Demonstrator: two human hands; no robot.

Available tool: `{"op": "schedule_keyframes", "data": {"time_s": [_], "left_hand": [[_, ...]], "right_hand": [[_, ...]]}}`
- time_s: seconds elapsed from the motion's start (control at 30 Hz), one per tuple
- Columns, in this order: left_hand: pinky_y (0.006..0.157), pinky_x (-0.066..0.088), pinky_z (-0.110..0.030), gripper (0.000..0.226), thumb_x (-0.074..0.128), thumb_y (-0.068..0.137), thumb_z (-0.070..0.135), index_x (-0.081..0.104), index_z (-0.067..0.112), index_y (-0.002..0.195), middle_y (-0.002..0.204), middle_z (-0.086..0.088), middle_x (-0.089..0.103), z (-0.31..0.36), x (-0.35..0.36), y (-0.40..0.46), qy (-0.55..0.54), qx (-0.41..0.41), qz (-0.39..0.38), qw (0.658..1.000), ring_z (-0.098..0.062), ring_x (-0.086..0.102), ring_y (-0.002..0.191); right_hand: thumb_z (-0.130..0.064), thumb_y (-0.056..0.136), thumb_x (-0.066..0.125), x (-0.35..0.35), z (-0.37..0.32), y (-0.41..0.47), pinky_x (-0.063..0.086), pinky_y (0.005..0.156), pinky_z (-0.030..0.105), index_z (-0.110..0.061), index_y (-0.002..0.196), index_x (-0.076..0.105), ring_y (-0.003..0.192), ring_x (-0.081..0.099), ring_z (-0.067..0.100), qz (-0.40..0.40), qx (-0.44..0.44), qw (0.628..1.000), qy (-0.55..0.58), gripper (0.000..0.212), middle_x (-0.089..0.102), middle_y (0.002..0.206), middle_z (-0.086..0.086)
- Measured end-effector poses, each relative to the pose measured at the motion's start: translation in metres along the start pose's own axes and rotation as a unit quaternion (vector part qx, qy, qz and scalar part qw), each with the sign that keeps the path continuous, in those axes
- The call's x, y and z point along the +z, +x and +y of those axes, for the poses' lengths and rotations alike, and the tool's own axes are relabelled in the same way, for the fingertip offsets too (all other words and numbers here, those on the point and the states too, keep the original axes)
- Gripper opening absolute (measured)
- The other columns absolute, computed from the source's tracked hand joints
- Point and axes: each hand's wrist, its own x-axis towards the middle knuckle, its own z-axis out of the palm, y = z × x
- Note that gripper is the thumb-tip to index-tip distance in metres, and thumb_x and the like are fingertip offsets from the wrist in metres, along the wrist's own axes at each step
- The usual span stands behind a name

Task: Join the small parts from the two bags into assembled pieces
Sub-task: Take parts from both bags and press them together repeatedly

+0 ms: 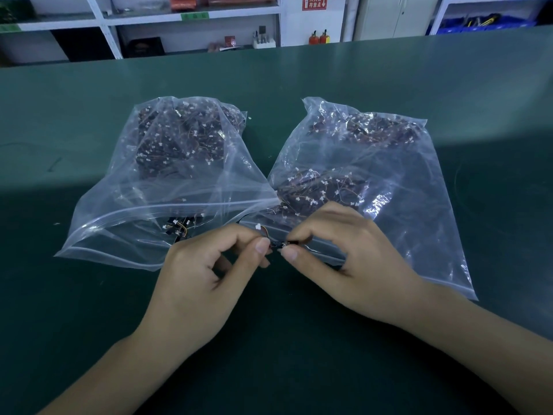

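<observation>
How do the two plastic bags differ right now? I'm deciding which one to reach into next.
The left bag has its parts heaped mostly at the far end, while the right bag holds two clumps, one far and one near the hands. The left bag's mouth gapes, with a few parts near the opening; the right bag's mouth lies flatter, partly under the right hand. Both are clear zip bags of small dark wired parts on the green table.

You have two clear plastic bags on the green table point(89, 295): the left bag point(167, 181) and the right bag point(374, 181), each packed with too many small wired parts to count. Your two hands, left hand point(206, 283) and right hand point(344, 265), pinch small black parts point(279, 244) between them; their number is unclear.
</observation>
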Motion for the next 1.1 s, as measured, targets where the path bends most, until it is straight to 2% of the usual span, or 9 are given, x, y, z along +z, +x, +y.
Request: {"op": "schedule_keyframes", "data": {"time_s": [0.17, 0.33, 0.5, 0.67, 0.87, 1.1], "left_hand": [[0.059, 0.051, -0.039, 0.021, 0.059, 0.104, 0.039, 0.073, 0.03, 0.09, 0.087, 0.015, 0.075, 0.0003, -0.0003, 0.0005, 0.001, 0.006, -0.007, 1.0, -0.022, 0.07, 0.064], [0.059, 0.051, -0.031, 0.021, 0.06, 0.104, 0.034, 0.073, 0.026, 0.09, 0.087, 0.015, 0.074, 0.0012, -0.0004, -0.0009, -0.001, 0.019, -0.015, 1.0, -0.017, 0.071, 0.073], [0.062, 0.052, -0.026, 0.017, 0.061, 0.104, 0.03, 0.073, 0.024, 0.094, 0.087, 0.014, 0.073, 0.0012, -0.0005, -0.0004, -0.005, 0.029, -0.024, 0.999, -0.012, 0.072, 0.08], [0.061, 0.051, -0.03, 0.016, 0.063, 0.101, 0.028, 0.073, 0.022, 0.09, 0.085, 0.011, 0.073, -0.0003, -0.0013, -0.0004, -0.014, 0.026, -0.016, 0.999, -0.017, 0.071, 0.078], [0.06, 0.052, -0.031, 0.018, 0.064, 0.101, 0.029, 0.074, 0.019, 0.09, 0.085, 0.011, 0.073, -0.0008, 0.0004, -0.0018, -0.007, 0.034, -0.013, 0.999, -0.017, 0.072, 0.079], [0.06, 0.052, -0.03, 0.015, 0.064, 0.101, 0.028, 0.074, 0.022, 0.091, 0.084, 0.013, 0.073, 0.0003, -0.0001, -0.0002, -0.003, 0.039, -0.015, 0.999, -0.016, 0.071, 0.076]], "right_hand": [[-0.025, 0.1, 0.069, 0.0012, 0.001, -0.0003, 0.048, 0.083, 0.027, -0.015, 0.09, 0.075, 0.086, 0.062, 0.013, -0.005, 0.003, 0.999, 0.037, 0.015, 0.069, 0.084, -0.014], [-0.019, 0.099, 0.072, -0.0001, 0.0017, -0.0019, 0.045, 0.087, 0.021, -0.02, 0.09, 0.076, 0.094, 0.065, 0.017, -0.031, 0.061, 0.991, 0.114, 0.01, 0.073, 0.086, -0.013], [-0.023, 0.1, 0.069, -0.0008, 0.0015, -0.0016, 0.049, 0.084, 0.035, -0.022, 0.092, 0.076, 0.094, 0.066, 0.02, -0.037, 0.089, 0.987, 0.132, 0.011, 0.074, 0.089, -0.013], [-0.026, 0.1, 0.07, 0.0001, 0.0, -0.002, 0.043, 0.087, 0.02, -0.023, 0.092, 0.077, 0.095, 0.067, 0.019, -0.041, 0.073, 0.988, 0.13, 0.011, 0.074, 0.088, -0.014], [-0.019, 0.099, 0.071, -0.0008, 0.0019, -0.0015, 0.043, 0.089, 0.019, -0.021, 0.091, 0.077, 0.097, 0.066, 0.018, -0.037, 0.065, 0.99, 0.123, 0.009, 0.074, 0.088, -0.013], [-0.02, 0.097, 0.072, -0.0009, 0.0006, -0.0015, 0.043, 0.088, 0.018, -0.021, 0.091, 0.077, 0.096, 0.066, 0.017, -0.033, 0.061, 0.991, 0.115, 0.008, 0.073, 0.087, -0.012]]}}
